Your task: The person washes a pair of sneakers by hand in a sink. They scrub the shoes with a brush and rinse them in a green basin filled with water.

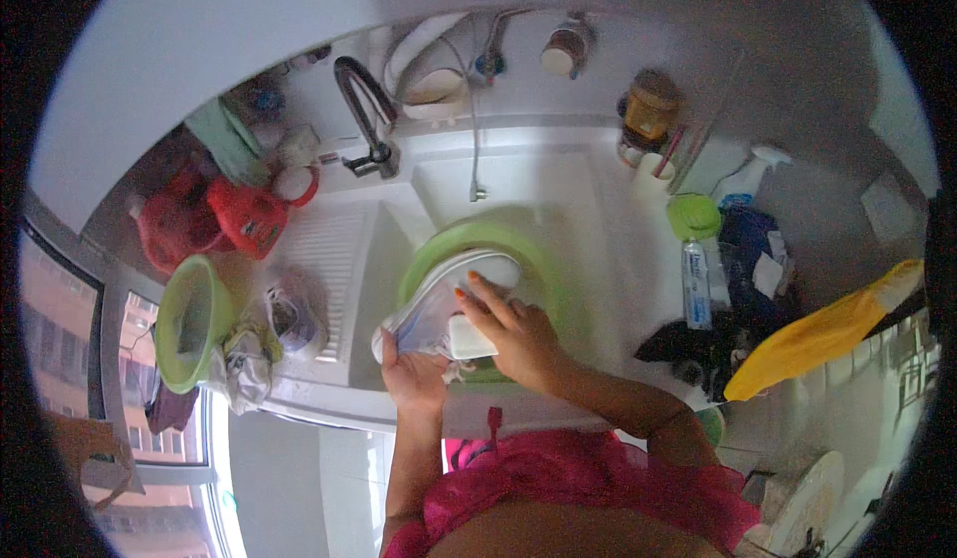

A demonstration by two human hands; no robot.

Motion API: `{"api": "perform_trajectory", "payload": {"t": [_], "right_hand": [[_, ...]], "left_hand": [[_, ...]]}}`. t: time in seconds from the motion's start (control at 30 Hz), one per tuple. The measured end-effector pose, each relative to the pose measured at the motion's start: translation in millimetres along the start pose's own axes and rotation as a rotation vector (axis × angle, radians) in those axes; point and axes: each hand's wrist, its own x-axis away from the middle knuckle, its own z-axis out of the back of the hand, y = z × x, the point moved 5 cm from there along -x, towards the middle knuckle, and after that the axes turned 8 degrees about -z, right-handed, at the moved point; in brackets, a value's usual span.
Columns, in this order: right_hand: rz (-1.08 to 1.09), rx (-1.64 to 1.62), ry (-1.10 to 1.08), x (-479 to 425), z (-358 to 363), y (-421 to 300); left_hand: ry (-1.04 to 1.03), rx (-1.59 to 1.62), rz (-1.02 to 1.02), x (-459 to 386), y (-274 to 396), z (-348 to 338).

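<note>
A white shoe (431,287) lies tilted over the green plastic basin (478,231) in the white sink, its toe pointing up and to the right. My left hand (420,379) grips the heel end, with the thumb against the sole's edge. Across the upper rests my right hand (523,341), index and middle fingers stretched towards the toe. Under its palm sits a white block (471,337) with rounded corners; whether it is a sponge or a brush I cannot tell. White laces (457,371) hang below the shoe. The basin's inside is partly hidden by hands and shoe.
A black faucet (371,128) rises behind the sink. Left, on the ribbed washboard side (329,259), stand another shoe (294,319), a crumpled cloth (247,371), a tilted green basin (193,326) and red jugs (250,214). Right are a toothpaste tube (697,285), spray bottle (748,173) and yellow cloth (815,337).
</note>
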Motion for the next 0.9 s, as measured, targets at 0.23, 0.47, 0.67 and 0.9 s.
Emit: {"api": "perform_trajectory", "payload": {"t": [0.23, 0.47, 0.67, 0.9], "right_hand": [[-0.361, 0.071, -0.028, 9.4, 33.0, 99.6], [-0.618, -0.121, 0.342, 48.8, 44.3, 264.4], [-0.864, 0.12, 0.334, 57.0, 65.8, 286.5], [-1.115, 0.477, 0.38, 71.1, 75.0, 280.8]], "left_hand": [[-0.112, 0.013, 0.013, -7.0, 7.6, -6.3], [-0.152, 0.063, 0.006, -11.1, 4.1, -5.9], [-0.105, 0.012, 0.039, -8.1, 7.8, -1.7], [-0.162, 0.105, 0.034, -4.6, 9.7, -1.4]]}}
